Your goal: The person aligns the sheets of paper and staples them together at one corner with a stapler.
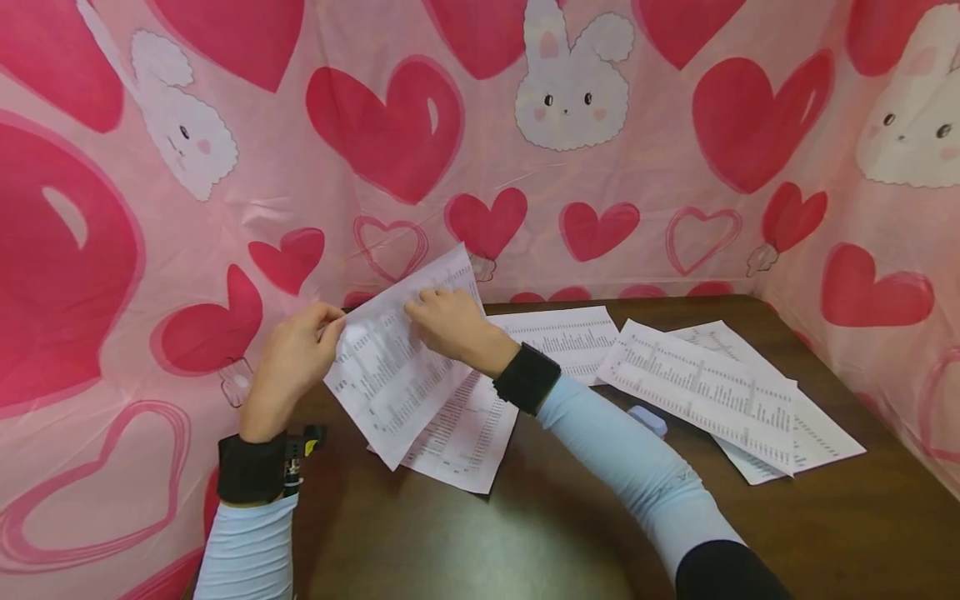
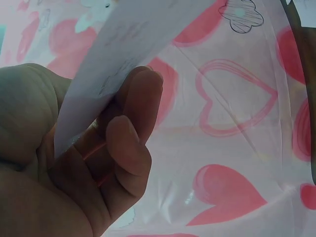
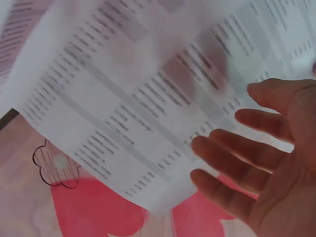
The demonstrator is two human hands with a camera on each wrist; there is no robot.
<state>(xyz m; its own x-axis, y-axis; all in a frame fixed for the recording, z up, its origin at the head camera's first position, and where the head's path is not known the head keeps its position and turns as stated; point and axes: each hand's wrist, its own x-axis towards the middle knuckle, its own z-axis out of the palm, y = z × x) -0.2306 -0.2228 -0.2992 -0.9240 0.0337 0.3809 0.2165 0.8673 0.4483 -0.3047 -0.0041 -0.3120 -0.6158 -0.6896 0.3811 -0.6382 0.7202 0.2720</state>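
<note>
A printed sheet [image 1: 390,367] full of small table rows is lifted off the dark table [image 1: 540,533] and tilted toward the pink wall. My left hand [image 1: 326,323] pinches its left edge between thumb and curled fingers [image 2: 140,94]; the paper [image 2: 113,54] runs up out of that grip. My right hand [image 1: 423,302] lies on the sheet's upper part with its fingers [image 3: 222,158] straight and spread against the blurred paper [image 3: 128,98]. Another printed sheet [image 1: 468,442] lies flat on the table right under the lifted one.
More printed sheets lie on the table: one [image 1: 570,337] behind my right forearm and two overlapping [image 1: 712,396] at the right. A small pale-blue object [image 1: 647,419] sits between them. Pink heart-and-bunny cloth [image 1: 600,150] walls in the table at the back and both sides.
</note>
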